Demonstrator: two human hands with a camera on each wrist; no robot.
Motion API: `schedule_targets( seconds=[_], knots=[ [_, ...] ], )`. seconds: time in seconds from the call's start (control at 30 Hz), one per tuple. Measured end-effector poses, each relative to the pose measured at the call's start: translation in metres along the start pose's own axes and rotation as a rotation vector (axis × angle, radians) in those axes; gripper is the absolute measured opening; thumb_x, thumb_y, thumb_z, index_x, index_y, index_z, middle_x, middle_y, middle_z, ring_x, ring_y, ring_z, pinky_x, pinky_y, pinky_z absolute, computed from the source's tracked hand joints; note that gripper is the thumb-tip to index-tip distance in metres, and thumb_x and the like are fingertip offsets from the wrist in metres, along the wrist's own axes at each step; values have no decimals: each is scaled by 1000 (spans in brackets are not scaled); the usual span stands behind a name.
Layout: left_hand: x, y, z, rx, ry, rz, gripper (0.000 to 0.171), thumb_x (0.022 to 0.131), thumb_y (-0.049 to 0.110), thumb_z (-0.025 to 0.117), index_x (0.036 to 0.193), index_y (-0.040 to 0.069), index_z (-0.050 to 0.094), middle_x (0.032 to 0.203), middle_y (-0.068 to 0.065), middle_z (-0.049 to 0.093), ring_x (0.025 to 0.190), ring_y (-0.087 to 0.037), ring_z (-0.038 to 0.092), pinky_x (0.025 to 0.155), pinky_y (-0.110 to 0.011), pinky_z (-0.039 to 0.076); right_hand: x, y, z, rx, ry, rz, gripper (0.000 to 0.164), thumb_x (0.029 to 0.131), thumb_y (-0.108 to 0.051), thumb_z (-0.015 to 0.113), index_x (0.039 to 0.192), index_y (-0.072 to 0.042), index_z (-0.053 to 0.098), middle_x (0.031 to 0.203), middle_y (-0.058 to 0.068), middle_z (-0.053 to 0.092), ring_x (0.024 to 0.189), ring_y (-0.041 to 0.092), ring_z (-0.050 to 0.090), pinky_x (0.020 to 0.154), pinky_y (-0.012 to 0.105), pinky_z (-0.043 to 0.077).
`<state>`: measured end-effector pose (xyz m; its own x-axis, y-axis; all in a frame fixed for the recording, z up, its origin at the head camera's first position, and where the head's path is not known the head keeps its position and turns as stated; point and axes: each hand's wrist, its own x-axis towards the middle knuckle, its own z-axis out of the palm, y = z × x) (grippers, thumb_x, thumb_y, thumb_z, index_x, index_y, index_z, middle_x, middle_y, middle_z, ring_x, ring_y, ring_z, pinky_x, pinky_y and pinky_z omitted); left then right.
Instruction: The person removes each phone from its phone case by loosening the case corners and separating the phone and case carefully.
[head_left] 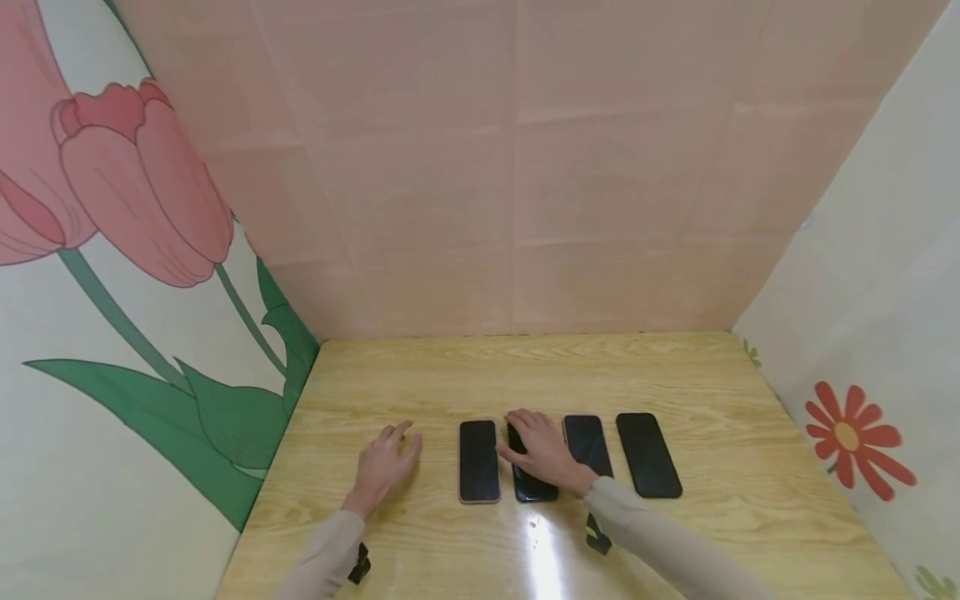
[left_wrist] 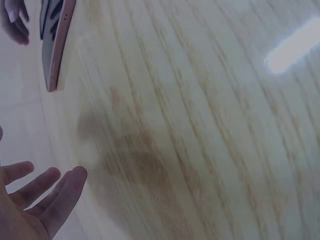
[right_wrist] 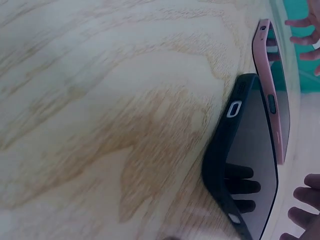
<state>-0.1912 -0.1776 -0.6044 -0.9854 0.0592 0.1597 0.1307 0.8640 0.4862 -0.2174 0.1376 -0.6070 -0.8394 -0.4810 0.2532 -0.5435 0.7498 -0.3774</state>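
Clock centre: the dark-cased phone (head_left: 531,487), second from your left in a row of four lying flat on the table (head_left: 420,379); 12 points away from you.
Your right hand (head_left: 538,444): directly over that phone, fingers loosely spread and holding nothing; in the right wrist view they sit just off the screen, which mirrors them.
Your left hand (head_left: 384,463): raised over the table at 9 o'clock, fingers relaxed and apart, grasping nothing.
Pink-edged phone (head_left: 478,461): nearer 9 o'clock, between your left hand and the dark-cased phone.
Third phone (head_left: 587,440): just beside at 3 o'clock, its near end partly hidden by your right sleeve (head_left: 663,537).
Fourth phone (head_left: 648,456): farther out at 3 o'clock, screen dark.
Bright glare (head_left: 545,558): on the table at 6 o'clock.
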Motion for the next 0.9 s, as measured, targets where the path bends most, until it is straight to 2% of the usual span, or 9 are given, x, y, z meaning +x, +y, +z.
schedule_targets(
  seconds=[0.23, 0.4, 0.5, 0.67, 0.9],
  knots=[
    [-2, 4, 5, -36, -15, 6, 45, 101, 40, 54, 129, 6, 61, 99, -10, 65, 84, -24, 64, 66, -41, 54, 7, -7, 3, -13, -55, 21, 67, 94, -48, 64, 135, 4, 54, 138, 18, 52, 129, 37, 46, 111, 57, 30],
    [-4, 6, 7, -67, -15, 10, 45, 100, 39, 55, 128, 4, 62, 91, -7, 62, 69, -15, 56, 58, -34, 49, 12, -9, 10, -19, -96, 33, 73, 93, -54, 62, 137, 4, 52, 140, 20, 49, 131, 38, 43, 110, 57, 30],
    [-4, 7, 9, -85, -1, 38, 43, 99, 36, 57, 124, 2, 64, 86, -5, 60, 65, -11, 51, 56, -31, 46, 15, -7, 16, -26, -97, 21, 75, 93, -56, 61, 138, 3, 52, 140, 19, 48, 131, 37, 42, 110, 57, 30],
    [-4, 11, 16, -104, -8, 77, 38, 98, 32, 59, 119, 0, 66, 81, 0, 58, 67, -10, 52, 59, -31, 47, 20, -6, 17, -16, -103, 17, 76, 90, -55, 66, 137, 3, 52, 139, 19, 49, 129, 38, 43, 109, 57, 30],
    [-10, 20, 27, -166, -30, 78, 37, 98, 29, 60, 117, -2, 66, 76, 6, 55, 64, -7, 50, 61, -31, 49, 21, -9, 23, 2, -130, 40, 79, 87, -54, 70, 136, 6, 51, 138, 20, 49, 129, 39, 42, 109, 57, 29]
  ],
)
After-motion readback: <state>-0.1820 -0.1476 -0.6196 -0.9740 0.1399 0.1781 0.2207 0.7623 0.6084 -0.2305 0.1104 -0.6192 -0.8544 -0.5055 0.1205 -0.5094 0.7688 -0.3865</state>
